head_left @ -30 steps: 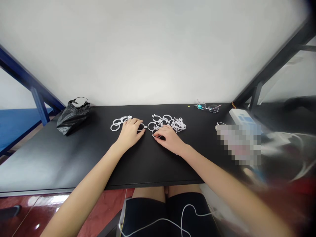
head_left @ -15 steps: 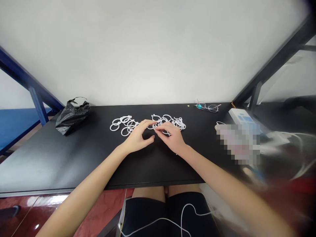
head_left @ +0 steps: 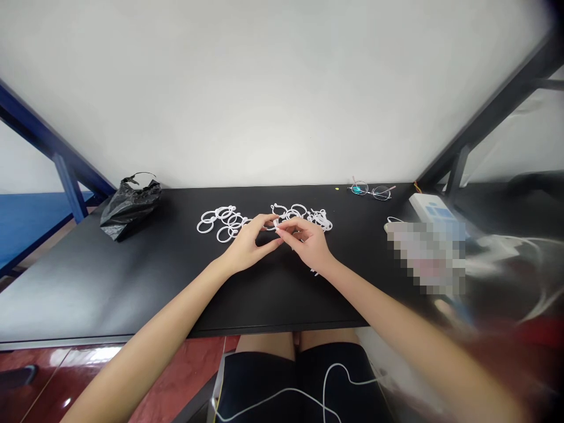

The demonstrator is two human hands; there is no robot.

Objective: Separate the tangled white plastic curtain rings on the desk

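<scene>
Over the middle of the black table, my left hand (head_left: pixel 247 244) and my right hand (head_left: pixel 308 239) meet at the fingertips. Between them is a small white plastic piece (head_left: pixel 276 223), mostly covered by fingers. My right thumb and index finger pinch it, while the left index finger and thumb close in on it from the other side. Left of my hands lie several white plastic rings with small knobs (head_left: pixel 225 234). More white rings (head_left: pixel 298 210) are behind my right hand, beside a heap of small white clip-like parts (head_left: pixel 321 220). A few white bits (head_left: pixel 314 272) show under my right wrist.
A crumpled black plastic bag (head_left: pixel 130 205) sits at the table's left. Eyeglasses (head_left: pixel 371 190) lie near the wall at the back right. Farther right are a white box (head_left: pixel 429 207) and clear plastic wrapping (head_left: pixel 502 252). A white cable (head_left: pixel 282 392) crosses my lap.
My left thumb and index finger have closed toward my right fingertips. The small white piece now shows raised between both hands. The rings on the table have stayed put.
</scene>
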